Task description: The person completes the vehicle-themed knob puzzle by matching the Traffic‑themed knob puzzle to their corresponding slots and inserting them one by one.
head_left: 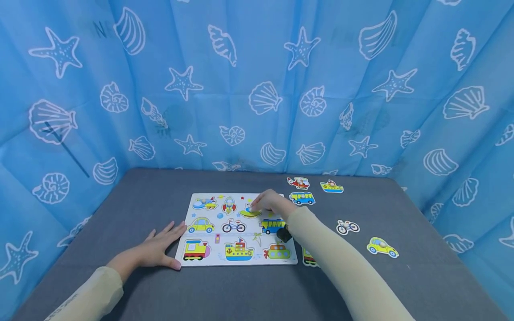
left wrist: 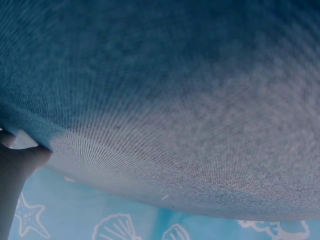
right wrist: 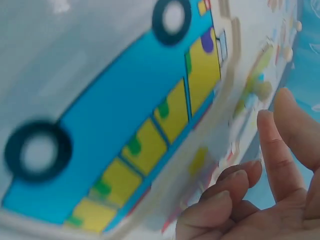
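The right grip (head_left: 272, 203), thumb and forefinger parted, is just beside a yellow-and-blue piece (head_left: 250, 215) in the far row of the puzzle board (head_left: 209, 261); the left grip (head_left: 158, 247), spread, touches its left edge. Vehicle pieces (head_left: 303, 198) lie right of it.

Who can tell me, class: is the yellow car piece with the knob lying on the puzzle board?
No, the car piece lies on the grey tabletop, to the right of the board.

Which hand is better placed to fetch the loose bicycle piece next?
Right hand, likely: the bicycle piece lies right of the puzzle board; the left hand rests at its left edge.
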### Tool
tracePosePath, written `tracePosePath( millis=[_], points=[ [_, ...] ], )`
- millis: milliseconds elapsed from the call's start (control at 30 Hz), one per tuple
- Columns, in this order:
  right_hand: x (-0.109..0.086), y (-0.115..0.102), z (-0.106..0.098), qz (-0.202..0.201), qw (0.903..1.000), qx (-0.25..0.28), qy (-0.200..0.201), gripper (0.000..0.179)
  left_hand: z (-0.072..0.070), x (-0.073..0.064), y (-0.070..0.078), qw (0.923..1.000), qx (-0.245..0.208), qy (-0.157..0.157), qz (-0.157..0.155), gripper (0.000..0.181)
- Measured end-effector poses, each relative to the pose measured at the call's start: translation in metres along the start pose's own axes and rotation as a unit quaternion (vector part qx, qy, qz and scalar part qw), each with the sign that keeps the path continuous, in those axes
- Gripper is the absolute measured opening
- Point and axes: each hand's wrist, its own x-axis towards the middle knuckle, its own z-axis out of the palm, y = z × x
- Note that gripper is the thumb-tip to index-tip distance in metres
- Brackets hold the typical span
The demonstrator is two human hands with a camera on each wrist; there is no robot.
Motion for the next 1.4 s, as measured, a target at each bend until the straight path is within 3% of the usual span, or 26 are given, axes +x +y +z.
tracePosePath(
  millis=[300, 567, 1067, 1400],
  points=[
    [-0.008, 0.009, -0.038, -0.053, 0.9983, 0.024, -0.006, 0.021, 0.001, 0.0, -0.005, 0.9999, 0.0, 0.002, -0.011, 0.113],
    [-0.008, 0.023, -0.068, -0.076, 0.9963, 0.038, 0.003, 0.029, 0.0, -0.001, -0.006, 0.9999, -0.005, 0.001, -0.014, 0.113],
    [0.019, 0.055, -0.112, -0.049, 0.9926, 0.108, 0.024, 0.043, 0.002, 0.002, -0.008, 0.9999, -0.005, 0.003, -0.012, 0.113],
    [0.042, 0.083, -0.126, -0.037, 0.9882, 0.138, 0.056, 0.047, 0.003, 0.003, -0.005, 1.0, -0.003, 0.003, -0.006, 0.112]
  ],
)
